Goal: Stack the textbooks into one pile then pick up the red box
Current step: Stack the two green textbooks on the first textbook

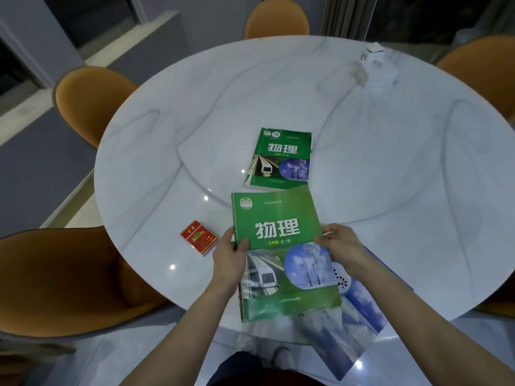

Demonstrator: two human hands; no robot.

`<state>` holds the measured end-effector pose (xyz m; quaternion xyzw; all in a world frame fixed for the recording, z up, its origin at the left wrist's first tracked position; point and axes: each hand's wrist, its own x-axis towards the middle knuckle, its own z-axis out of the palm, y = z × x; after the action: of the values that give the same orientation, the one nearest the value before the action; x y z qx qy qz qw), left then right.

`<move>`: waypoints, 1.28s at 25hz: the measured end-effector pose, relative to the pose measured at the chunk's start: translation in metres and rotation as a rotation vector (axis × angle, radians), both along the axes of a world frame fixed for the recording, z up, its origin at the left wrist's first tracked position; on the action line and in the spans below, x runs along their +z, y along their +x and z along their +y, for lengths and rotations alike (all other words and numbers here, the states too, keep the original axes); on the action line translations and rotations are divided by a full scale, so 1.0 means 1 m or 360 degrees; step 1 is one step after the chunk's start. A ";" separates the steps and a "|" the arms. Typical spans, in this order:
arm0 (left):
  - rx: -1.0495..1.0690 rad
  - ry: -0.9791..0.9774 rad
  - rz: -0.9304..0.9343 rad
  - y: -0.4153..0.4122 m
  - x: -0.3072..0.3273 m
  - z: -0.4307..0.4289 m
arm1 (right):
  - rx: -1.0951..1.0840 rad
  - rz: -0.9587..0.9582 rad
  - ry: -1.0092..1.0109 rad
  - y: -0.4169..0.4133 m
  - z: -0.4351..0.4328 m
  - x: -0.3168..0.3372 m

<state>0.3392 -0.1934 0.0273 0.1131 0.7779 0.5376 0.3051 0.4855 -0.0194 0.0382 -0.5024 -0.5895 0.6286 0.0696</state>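
Note:
A large green textbook (pixel 278 246) is near the table's front edge, held by both hands. My left hand (pixel 230 253) grips its left edge and my right hand (pixel 338 246) grips its right edge. Under it, blue and white books (pixel 359 299) stick out to the right and below. A second green textbook (pixel 280 158) lies flat farther back, just beyond the held one. The small red box (pixel 198 237) rests on the table to the left of my left hand, apart from it.
The round white marble table (pixel 390 162) has a raised turntable in its middle. A white box (pixel 376 69) stands at the far right. Orange chairs (pixel 89 104) ring the table, one close at front left (pixel 69 282).

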 end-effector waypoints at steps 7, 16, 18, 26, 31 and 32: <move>-0.0043 0.0075 0.0109 -0.073 0.036 0.067 | -0.0157 0.0188 0.0103 -0.050 0.051 0.045; -0.0219 0.0098 0.0147 -0.175 0.048 0.164 | -0.0402 0.0148 0.0256 -0.135 0.118 0.056; -0.0243 0.0068 0.0173 -0.189 0.047 0.185 | -0.0470 0.0151 0.0281 -0.149 0.134 0.053; -0.0282 -0.0041 0.0312 -0.232 0.028 0.258 | -0.0567 0.0063 0.0269 -0.193 0.196 0.014; -0.0276 -0.0185 0.0266 -0.236 -0.006 0.275 | -0.0541 -0.0084 0.0280 -0.205 0.213 -0.022; -0.0285 -0.0198 0.0245 -0.234 -0.012 0.275 | -0.0544 -0.0127 0.0287 -0.204 0.213 -0.030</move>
<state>0.1048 0.0817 0.0150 0.2040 0.8176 0.4487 0.2977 0.2810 0.1936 0.0082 -0.6114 -0.5518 0.5319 0.1967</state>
